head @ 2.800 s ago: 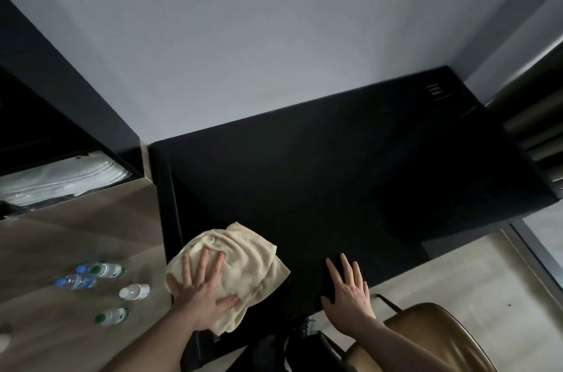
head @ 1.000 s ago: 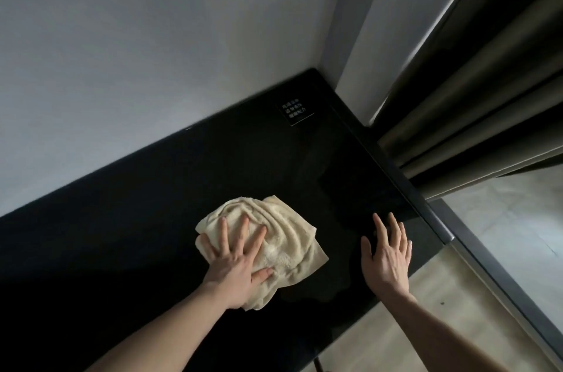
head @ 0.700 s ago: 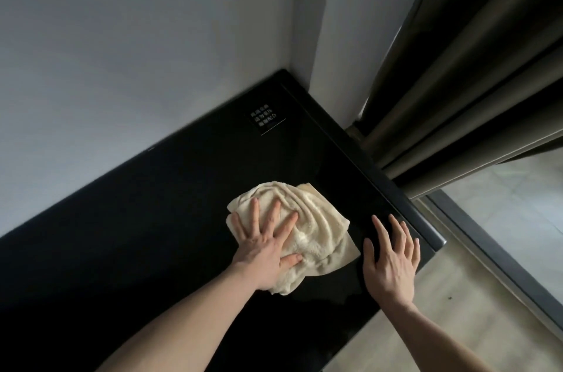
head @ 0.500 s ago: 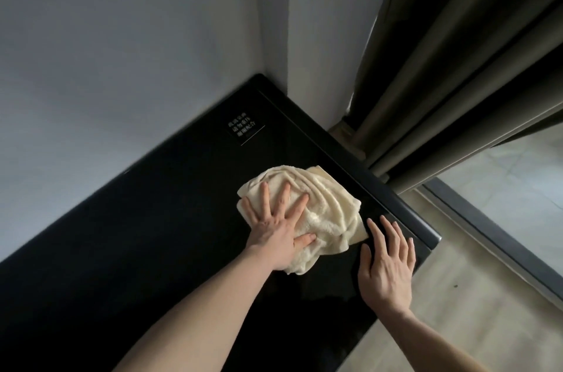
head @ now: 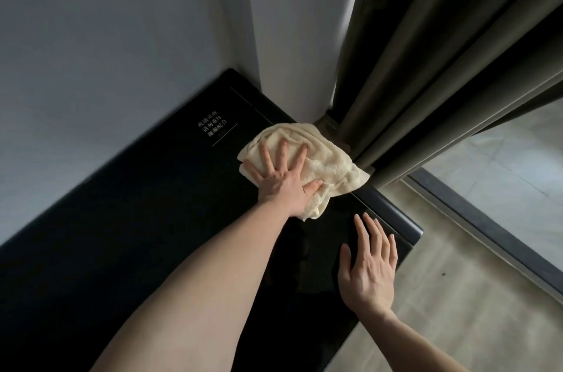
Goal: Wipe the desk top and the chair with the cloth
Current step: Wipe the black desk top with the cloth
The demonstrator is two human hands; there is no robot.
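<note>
Your cream cloth (head: 327, 163) lies bunched (edge overhanging) at the far right edge of the glossy black counter (head: 137, 234).

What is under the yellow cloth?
The black desk top lies under the cloth, and the left hand presses flat on top. The patch of desk right beneath the cloth is covered, so it cannot be seen.

The glossy black glass desk top (head: 146, 219) carries a small notice (head: 213, 127) printed in white Chinese characters, three short lines with a thin white rule beneath, near its far corner; the characters are too small and blurred to read with certainty.
</note>
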